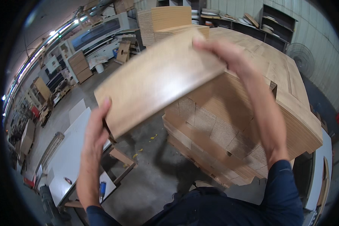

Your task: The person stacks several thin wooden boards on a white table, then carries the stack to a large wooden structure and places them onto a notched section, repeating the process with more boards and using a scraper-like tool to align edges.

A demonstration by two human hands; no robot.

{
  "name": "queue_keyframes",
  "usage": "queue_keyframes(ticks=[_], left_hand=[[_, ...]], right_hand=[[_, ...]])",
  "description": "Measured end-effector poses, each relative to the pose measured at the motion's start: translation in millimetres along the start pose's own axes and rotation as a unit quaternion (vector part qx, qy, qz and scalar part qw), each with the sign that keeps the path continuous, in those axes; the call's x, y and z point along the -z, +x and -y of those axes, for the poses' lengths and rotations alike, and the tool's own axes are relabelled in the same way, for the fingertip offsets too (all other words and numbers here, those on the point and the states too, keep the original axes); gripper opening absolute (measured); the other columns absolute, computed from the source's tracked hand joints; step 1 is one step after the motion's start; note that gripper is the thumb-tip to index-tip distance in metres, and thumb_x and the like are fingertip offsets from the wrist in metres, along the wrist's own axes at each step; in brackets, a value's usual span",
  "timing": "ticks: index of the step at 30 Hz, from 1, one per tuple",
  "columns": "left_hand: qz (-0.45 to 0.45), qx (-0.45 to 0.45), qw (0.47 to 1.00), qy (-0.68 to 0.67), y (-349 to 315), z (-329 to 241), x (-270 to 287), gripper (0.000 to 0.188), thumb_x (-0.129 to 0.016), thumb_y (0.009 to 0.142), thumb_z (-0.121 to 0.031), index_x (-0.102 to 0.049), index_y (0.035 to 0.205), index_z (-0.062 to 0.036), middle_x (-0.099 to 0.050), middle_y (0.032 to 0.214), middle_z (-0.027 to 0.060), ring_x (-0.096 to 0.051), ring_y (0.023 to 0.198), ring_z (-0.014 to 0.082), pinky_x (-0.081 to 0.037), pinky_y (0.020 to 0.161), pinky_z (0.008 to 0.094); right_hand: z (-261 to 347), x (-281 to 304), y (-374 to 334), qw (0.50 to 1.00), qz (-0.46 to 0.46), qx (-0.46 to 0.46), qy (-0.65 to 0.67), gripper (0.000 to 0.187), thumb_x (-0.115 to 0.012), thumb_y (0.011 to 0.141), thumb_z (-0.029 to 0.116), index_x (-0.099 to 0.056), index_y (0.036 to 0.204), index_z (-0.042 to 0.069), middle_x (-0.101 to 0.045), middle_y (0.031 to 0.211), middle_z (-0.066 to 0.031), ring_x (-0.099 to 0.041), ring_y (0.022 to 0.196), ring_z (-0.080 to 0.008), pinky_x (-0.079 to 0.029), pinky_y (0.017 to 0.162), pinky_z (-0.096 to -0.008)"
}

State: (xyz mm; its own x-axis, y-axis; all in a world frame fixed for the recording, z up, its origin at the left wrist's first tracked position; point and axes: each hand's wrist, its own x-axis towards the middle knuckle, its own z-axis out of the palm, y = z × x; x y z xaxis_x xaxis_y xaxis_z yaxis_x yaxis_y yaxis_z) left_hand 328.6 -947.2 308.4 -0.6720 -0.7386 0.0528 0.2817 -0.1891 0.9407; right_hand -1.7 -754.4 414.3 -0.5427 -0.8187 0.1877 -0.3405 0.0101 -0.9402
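Note:
Both my hands hold up a light wood-coloured board, tilted so that its right end is higher. At its lower left end, my left hand grips the edge with the thumb on the face. Across the upper right end, my right hand is closed round the edge, slightly smeared by motion. Behind and below the board rises a big stack of similar boards, with wood-grain faces on top and raw chipboard edges at the side. Part of that stack is hidden by the board and my right arm.
To the left stands a white-topped table, with a blue-handled tool on a lower ledge beside it. More boards are piled at the back. A fan and dark shelves line the right wall. Yellow scraps lie on the floor.

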Motion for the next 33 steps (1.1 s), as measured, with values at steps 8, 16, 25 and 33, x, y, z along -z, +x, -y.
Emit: queue_keyframes(ticks=[8,16,25,33], left_hand=[[0.019,-0.053,0.989,0.135,174,-108,-124,0.06,-0.067,0.091,-0.047,-0.052,0.13,-0.004,-0.06,0.109,0.0171,-0.063,0.102,0.0324,-0.056,0.082,0.053],[0.036,-0.02,0.97,0.241,280,-108,-170,0.085,-0.063,0.087,-0.063,-0.046,0.132,0.007,-0.054,0.11,0.0319,-0.064,0.094,0.0362,-0.063,0.064,0.0433],[0.067,0.022,0.976,0.204,332,-98,-177,0.101,-0.067,0.084,-0.063,-0.027,0.146,0.0068,-0.036,0.129,0.0416,-0.053,0.115,0.0452,-0.064,0.072,0.0404],[0.077,0.024,0.975,0.206,345,-94,-182,0.102,-0.065,0.086,-0.062,-0.025,0.145,0.0113,-0.038,0.127,0.0402,-0.052,0.116,0.0447,-0.059,0.085,0.044]], right_hand=[[83,128,220,0.988,0.032,-0.086,0.127,0.051,-0.073,0.087,0.035,-0.062,0.119,-0.004,-0.072,0.099,-0.0159,-0.072,0.084,-0.0284,-0.061,0.072,-0.0341],[26,157,316,0.999,-0.048,0.005,-0.025,0.037,-0.079,0.083,0.032,-0.069,0.098,-0.001,-0.072,0.09,-0.0142,-0.071,0.068,-0.0162,-0.059,0.062,-0.0305],[-6,185,407,0.996,0.043,-0.078,0.016,0.036,-0.078,0.084,0.031,-0.069,0.1,0.0,-0.072,0.092,-0.0136,-0.07,0.07,-0.016,-0.058,0.062,-0.0309],[-34,188,420,0.997,0.037,-0.073,-0.001,0.04,-0.077,0.084,0.035,-0.07,0.109,0.005,-0.072,0.095,-0.0096,-0.071,0.078,-0.0139,-0.06,0.068,-0.0298]])
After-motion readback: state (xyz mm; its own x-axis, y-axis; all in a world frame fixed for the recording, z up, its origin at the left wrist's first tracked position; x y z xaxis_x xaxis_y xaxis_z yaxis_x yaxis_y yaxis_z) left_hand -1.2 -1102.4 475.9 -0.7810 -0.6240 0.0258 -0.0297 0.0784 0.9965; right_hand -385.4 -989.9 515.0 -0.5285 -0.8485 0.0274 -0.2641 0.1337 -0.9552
